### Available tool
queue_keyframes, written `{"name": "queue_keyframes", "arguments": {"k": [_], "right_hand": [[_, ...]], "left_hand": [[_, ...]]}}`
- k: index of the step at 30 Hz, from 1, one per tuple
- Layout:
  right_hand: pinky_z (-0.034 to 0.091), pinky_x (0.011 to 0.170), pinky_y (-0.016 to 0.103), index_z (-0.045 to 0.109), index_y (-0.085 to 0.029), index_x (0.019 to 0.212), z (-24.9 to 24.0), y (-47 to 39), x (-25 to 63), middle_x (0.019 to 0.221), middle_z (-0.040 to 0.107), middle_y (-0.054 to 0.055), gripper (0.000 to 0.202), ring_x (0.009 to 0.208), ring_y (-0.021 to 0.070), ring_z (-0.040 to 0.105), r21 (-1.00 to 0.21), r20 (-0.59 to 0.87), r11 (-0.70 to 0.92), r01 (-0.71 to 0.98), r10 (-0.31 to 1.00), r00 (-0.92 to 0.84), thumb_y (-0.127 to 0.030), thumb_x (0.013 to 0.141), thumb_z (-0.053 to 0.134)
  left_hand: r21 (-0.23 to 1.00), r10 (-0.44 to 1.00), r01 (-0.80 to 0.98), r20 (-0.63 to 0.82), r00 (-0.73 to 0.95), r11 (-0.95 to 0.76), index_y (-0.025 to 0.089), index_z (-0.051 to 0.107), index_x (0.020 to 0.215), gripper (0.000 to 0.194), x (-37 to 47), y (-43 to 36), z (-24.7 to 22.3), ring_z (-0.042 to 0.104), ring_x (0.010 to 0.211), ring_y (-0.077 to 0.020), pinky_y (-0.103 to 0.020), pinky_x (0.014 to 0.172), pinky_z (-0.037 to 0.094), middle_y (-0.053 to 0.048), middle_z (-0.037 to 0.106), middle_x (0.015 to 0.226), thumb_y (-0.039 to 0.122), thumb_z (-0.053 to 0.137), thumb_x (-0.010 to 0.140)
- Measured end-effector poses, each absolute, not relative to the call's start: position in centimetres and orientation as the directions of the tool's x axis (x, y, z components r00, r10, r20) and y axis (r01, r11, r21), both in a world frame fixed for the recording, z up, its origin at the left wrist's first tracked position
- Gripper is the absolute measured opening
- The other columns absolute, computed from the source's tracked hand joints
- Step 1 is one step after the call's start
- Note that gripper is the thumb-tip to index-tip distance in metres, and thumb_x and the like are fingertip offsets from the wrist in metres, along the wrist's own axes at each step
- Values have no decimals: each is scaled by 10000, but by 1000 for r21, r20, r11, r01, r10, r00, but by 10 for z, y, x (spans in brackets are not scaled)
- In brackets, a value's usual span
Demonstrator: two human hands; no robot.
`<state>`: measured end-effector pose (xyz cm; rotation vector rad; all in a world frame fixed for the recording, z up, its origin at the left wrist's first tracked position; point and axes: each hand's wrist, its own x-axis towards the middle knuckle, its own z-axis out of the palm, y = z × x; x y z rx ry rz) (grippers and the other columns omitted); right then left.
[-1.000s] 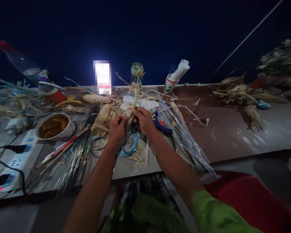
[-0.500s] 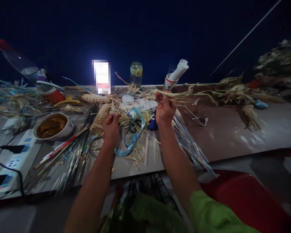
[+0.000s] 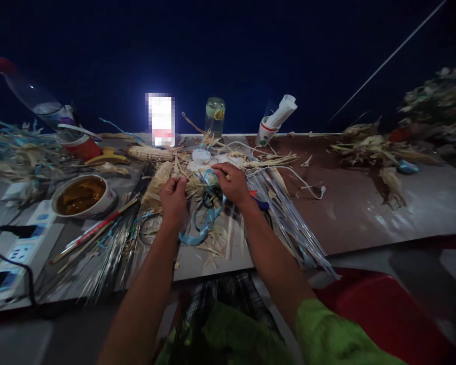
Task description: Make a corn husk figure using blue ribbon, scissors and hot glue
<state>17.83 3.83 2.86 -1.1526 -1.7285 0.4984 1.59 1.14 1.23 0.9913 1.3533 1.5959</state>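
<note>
My left hand [image 3: 174, 197] is closed in a pinch above the dried corn-husk scraps; whatever its fingertips hold is too small to make out. To its right, my right hand [image 3: 232, 185] is also closed, thumb and forefinger pinched, with its fingertips close to the top of a light blue ribbon [image 3: 199, 237]. I cannot tell what that pinch holds. The ribbon curls down between my forearms over the table. Pale husk strips [image 3: 275, 161] lie just beyond my right hand. A blue-handled tool [image 3: 262, 204] is partly hidden by my right wrist.
Corn cobs [image 3: 150, 153], a soup bowl [image 3: 110, 202], a power strip [image 3: 26, 248] and thin wires [image 3: 116, 253] fill the left side. Clear rods [image 3: 300, 223] and a white cable [image 3: 306, 186] lie right. A bottle [image 3: 215, 121] and paper cup [image 3: 266, 134] stand behind.
My right hand has moved left and down, toward my left hand. The long husk strip it held out to the right no longer stretches there. My left hand has stayed nearly still.
</note>
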Motion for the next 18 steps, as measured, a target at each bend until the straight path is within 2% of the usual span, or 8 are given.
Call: {"name": "queue_keyframes", "arguments": {"k": [7,10,14,18], "right_hand": [[453,866,302,675,-171,942,30,36,176,952,685,67,232,923,168,611,-712,438,474,519,877,-199,-241,813,495],[445,869,327,649,-175,991,31,41,188,981,656,81,258,929,179,583,-678,539,451,581,842,-25,-217,813,467],[429,871,357,624,-183,991,29,52,216,973,634,83,277,928,187,559,-678,619,280,680,716,323,-215,828,402],[424,869,370,631,-188,955,24,58,231,937,648,65,261,897,189,563,-680,612,188,709,677,408,-225,808,418]], "left_hand": [[991,938,-94,55,-342,-93,151,578,745,130,18,12,11,394,560,-74,-195,537,316,35,474,616,263,606,684],[993,938,-67,65,-339,-93,159,606,796,144,17,11,11,335,518,-71,-197,511,283,51,407,572,242,596,679],[995,941,-53,65,-333,-87,155,617,763,139,17,11,12,363,541,-79,-207,522,287,33,447,604,256,601,669],[995,946,-71,39,-320,-65,158,617,768,155,20,8,17,357,526,-82,-218,511,277,34,450,598,274,604,666]]}}
